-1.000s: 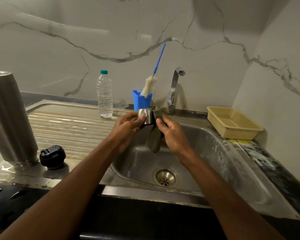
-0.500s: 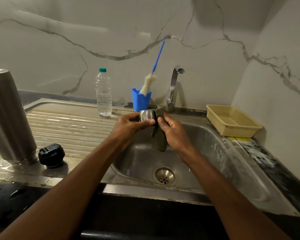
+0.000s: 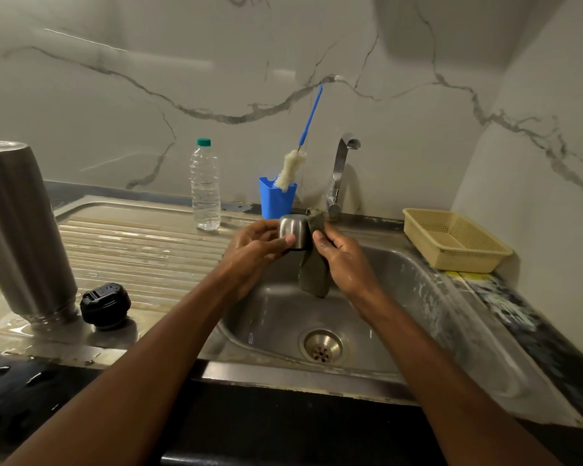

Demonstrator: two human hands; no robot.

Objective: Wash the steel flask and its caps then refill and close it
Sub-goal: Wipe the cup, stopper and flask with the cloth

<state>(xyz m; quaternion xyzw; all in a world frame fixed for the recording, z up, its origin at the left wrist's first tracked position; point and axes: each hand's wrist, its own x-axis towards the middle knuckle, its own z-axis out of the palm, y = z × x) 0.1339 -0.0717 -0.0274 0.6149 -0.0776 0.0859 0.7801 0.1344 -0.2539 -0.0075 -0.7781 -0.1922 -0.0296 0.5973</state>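
Clear plastic water bottle [image 3: 205, 188], green cap, upright on the ribbed drainboard [image 3: 122, 243] at 10 o'clock of the sink basin [image 3: 401, 297]. Blue holder [image 3: 276, 200] at 12 o'clock, bottle brush [image 3: 292, 168] leaning in it. Tap [image 3: 340, 173] beside it. Beige basket [image 3: 451, 238] at 2 o'clock.

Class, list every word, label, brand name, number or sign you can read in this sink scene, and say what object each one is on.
None can be read.
Clear plastic bottle: no label shows.
Black inner cap: moulded marks on top, too small to read.
Steel flask and steel cap: plain metal on the sides that show.
Yellow patch below the basket: blurred, no text readable.
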